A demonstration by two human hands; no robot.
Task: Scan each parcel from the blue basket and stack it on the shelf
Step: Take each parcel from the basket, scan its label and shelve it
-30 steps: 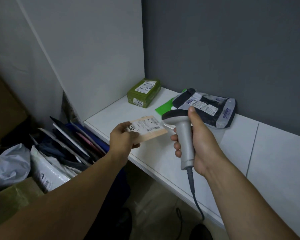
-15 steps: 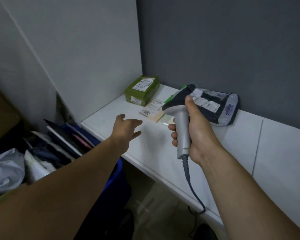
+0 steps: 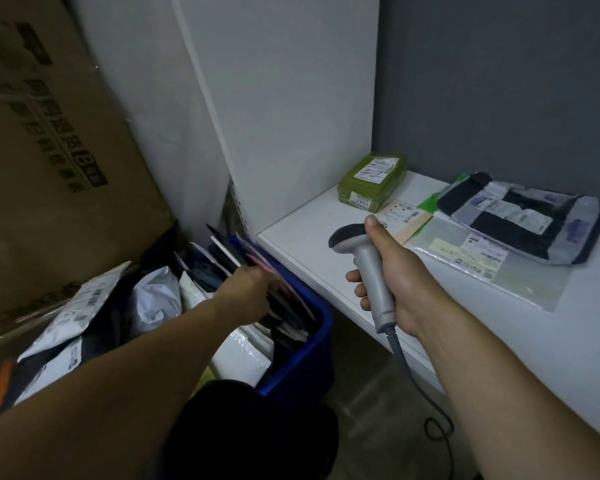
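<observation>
My left hand (image 3: 246, 289) is in blue basket (image 3: 312, 348), grip unclear; right hand (image 3: 400, 284) clamps scanner (image 3: 373, 275). Tight-packed parcels (image 3: 288, 310) may drag neighbours out.

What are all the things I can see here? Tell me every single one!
shelf: one, white, on the right
green box: one, green, shelf's back left corner
tan parcel: one, tan, in front of the green box
clear bag: one, see-through, flat on the shelf
grey-black bag: one, grey and black, by the grey wall
blue basket: one, blue, left of the shelf
parcels in the basket: many, mostly white and black, too packed to count
cardboard box: one, brown, far left
scanner: one, grey, in the right hand
left hand: one, among the basket's parcels, fingers hidden
right hand: one, grips the scanner
</observation>
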